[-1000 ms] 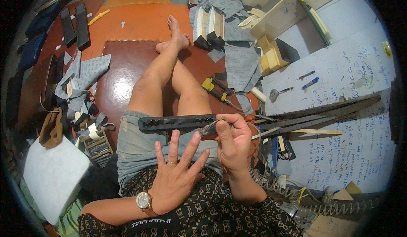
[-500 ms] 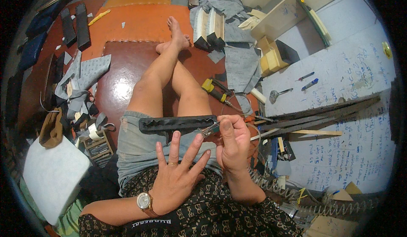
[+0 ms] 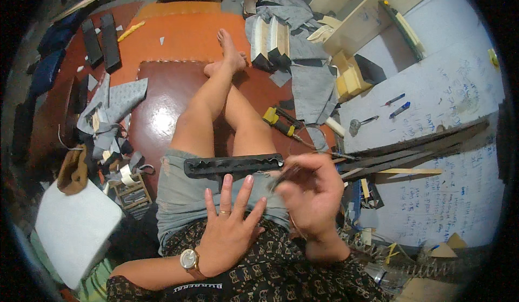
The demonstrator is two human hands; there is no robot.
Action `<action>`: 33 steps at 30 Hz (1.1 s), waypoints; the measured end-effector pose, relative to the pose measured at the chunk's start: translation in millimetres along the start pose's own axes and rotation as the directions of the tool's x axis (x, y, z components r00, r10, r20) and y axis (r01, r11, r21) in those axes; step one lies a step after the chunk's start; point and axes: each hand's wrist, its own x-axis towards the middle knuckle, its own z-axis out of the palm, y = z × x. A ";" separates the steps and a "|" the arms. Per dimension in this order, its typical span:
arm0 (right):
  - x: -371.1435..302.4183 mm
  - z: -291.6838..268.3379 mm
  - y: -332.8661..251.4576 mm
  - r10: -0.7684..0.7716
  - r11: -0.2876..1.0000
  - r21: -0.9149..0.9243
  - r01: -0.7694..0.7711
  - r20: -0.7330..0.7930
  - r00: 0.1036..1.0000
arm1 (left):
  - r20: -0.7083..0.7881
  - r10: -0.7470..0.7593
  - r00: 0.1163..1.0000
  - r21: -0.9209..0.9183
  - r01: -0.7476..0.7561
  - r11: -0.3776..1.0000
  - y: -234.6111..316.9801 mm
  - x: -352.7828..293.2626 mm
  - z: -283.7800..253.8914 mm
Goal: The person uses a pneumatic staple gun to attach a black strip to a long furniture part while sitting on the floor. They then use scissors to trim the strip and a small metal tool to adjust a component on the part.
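Note:
My left hand [image 3: 231,237] is spread open, palm down, over my lap. Its fingertips lie just below a long black trough-like piece [image 3: 232,165] with a wavy inner edge, which rests across my thighs. To its right, my right hand [image 3: 316,194] is closed and smeared by motion. Between its thumb and fingers is a small nail clipper [image 3: 280,181], dark and blurred, apart from the left fingertips. The fingers partly hide it.
A yellow-and-black tool [image 3: 278,121] with a cable lies beside my knee. On the right, a white board [image 3: 427,96] holds pens. Grey cloth scraps [image 3: 124,99] and a wooden box of tools [image 3: 133,195] lie left, above a white panel [image 3: 75,226]. Black blocks [image 3: 110,42] lie farther off.
My right hand has drawn away from the left fingertips, rightward and down, with the nail clipper in it. My left hand keeps its spread pose. The whole view has shifted slightly.

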 end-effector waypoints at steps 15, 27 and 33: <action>2.5 80.7 -126.7 -0.056 0.984 -0.046 0.172 0.837 0.545 | 0.098 -0.038 0.994 0.101 0.028 0.994 -3.6 4.7 11.7; 37.2 -1.0 -57.8 0.382 0.912 0.022 -0.409 0.317 0.868 | 0.097 0.066 0.993 0.173 -0.082 0.981 -0.5 3.5 6.4; 44.6 -9.0 12.7 0.527 0.822 0.114 -0.557 0.215 0.822 | 0.100 0.103 0.990 0.178 -0.120 0.977 6.4 4.4 -1.1</action>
